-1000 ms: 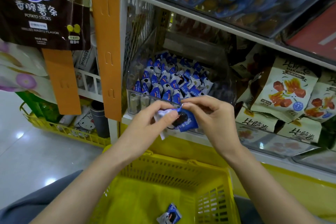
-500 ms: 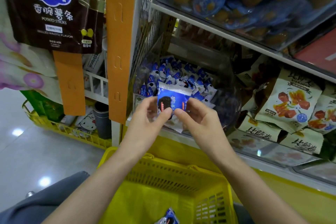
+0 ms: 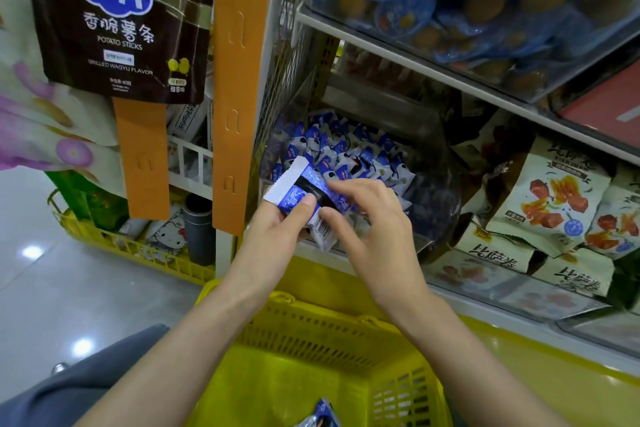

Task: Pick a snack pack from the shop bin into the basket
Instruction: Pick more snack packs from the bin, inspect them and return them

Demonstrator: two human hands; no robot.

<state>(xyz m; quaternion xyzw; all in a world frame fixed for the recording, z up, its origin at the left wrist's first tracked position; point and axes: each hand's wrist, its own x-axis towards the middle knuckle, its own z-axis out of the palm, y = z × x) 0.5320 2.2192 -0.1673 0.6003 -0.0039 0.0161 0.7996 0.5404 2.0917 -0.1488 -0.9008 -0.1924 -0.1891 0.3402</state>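
- The yellow plastic basket [image 3: 313, 331] sits lowest in view, below both forearms. Its walls are a slotted lattice and its rim is thick and rounded.
- The clear plastic shop bin [image 3: 441, 215] stands on the shelf above the basket. Its glossy curved wall shows a heap of small blue-and-white packs [image 3: 346, 152] inside.
- The left hand [image 3: 277, 229] is raised in front of the bin's front edge, palm up. Its thumb is pressed flat on top of the snack pack [image 3: 304, 180] and its fingers are tucked beneath it, so it grips the pack.
- The right hand [image 3: 375, 229] reaches in from the right, back of the hand upward. Its index fingertip touches the pack's upper edge and its thumb tip the barcoded lower end, a light pinch. The other fingers are loosely curved.
- The snack pack is held tilted over the bin's near corner, above the basket. It is shiny blue foil with a black panel and a white saw-toothed crimped end.
- A second blue-and-white pack [image 3: 322, 418] lies on the basket floor, partly cut off by the frame.
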